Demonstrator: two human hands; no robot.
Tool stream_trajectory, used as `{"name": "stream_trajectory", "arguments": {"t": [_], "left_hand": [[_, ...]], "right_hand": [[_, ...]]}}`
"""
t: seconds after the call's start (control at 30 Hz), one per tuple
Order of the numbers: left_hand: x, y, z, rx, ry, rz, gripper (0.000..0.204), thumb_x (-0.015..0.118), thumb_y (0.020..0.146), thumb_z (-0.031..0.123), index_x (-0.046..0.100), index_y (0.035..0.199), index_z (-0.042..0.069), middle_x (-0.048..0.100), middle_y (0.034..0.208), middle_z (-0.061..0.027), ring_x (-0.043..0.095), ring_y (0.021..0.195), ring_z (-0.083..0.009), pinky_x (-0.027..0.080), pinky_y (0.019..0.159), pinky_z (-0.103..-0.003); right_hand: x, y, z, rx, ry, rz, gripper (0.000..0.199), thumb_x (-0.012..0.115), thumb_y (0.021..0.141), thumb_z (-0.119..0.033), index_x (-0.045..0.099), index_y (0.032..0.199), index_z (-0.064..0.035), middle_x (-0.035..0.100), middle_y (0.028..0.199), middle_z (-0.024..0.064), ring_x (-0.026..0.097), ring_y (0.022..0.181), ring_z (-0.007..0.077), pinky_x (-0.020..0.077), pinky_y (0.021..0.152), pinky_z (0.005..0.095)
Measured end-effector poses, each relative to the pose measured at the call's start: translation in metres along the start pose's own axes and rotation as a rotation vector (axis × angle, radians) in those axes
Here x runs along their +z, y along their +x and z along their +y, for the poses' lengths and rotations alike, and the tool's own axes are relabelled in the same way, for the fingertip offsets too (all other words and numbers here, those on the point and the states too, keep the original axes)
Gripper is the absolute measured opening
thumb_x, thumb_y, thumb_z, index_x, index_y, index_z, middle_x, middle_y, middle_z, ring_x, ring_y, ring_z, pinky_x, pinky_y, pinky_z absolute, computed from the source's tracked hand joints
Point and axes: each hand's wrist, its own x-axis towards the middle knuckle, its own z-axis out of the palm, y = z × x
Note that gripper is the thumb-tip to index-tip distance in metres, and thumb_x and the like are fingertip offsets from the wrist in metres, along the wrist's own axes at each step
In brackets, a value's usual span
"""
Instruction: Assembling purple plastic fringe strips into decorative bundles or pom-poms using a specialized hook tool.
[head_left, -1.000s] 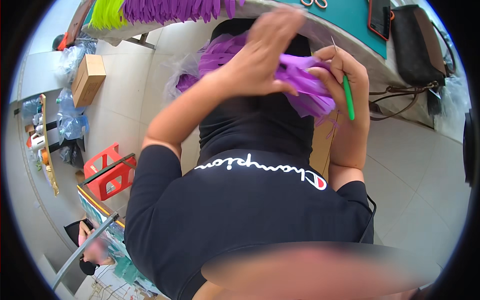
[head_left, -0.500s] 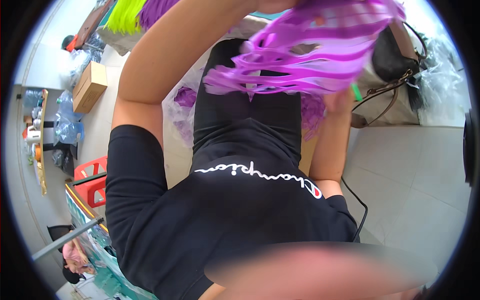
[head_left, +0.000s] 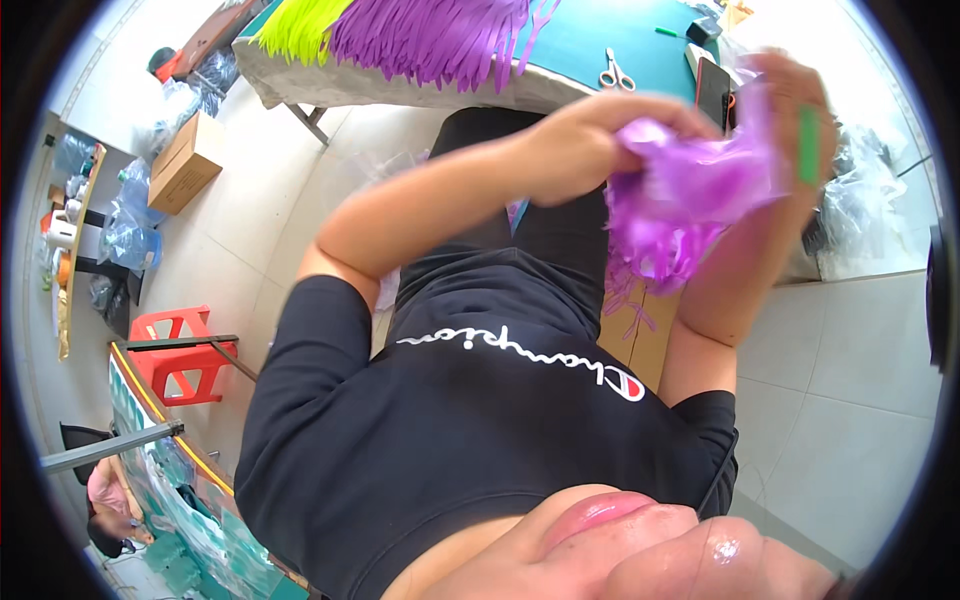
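A bunched purple sheet slit into thin strips hangs between my hands, above my right thigh, its loose strips dangling low. My left hand is closed, thumb and fingers pinching the sheet's left side. My right hand is raised at the sheet's right side, where the purple material runs up into it; motion blurs its fingers. A small green band shows on that hand. On the table ahead lies a row of purple fringe strips, with lime green strips to its left.
White-handled scissors lie on the green-topped table. A dark phone is near its right end. Clear plastic bags sit at right. A cardboard box and red stool stand at left; another person sits far left.
My hands have lowered the purple sheet toward me; it was stretched out and is now bunched. My right hand has moved up and right. More of the table, with the scissors, is visible.
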Motion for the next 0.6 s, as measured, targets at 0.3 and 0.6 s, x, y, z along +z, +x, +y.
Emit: {"name": "stream_trajectory", "arguments": {"t": [0.3, 0.6], "left_hand": [[-0.009, -0.097, -0.088, -0.391, -0.430, 0.409, 0.058, 0.077, 0.075, 0.010, 0.051, 0.125, 0.001, 0.062, 0.108, -0.0088, 0.061, 0.099, -0.0164, 0.049, 0.087, -0.033], [-0.014, -0.092, -0.098, -0.248, -0.611, 0.841, 0.024, 0.057, 0.096, 0.023, 0.058, 0.112, 0.004, 0.061, 0.101, -0.0016, 0.055, 0.091, -0.0071, 0.044, 0.081, -0.026]], "right_hand": [[0.117, -0.105, 0.049, 0.554, 0.699, -0.390, 0.037, 0.066, 0.089, -0.015, 0.037, 0.066, -0.0105, 0.058, 0.074, 0.0023, 0.048, 0.067, 0.0075, 0.0394, 0.063, 0.0218], [0.143, -0.151, 0.020, 0.385, 0.597, 0.069, 0.030, 0.057, 0.095, -0.008, 0.035, 0.074, -0.0064, 0.060, 0.082, 0.0062, 0.055, 0.077, 0.0101, 0.0445, 0.073, 0.0220]]}}
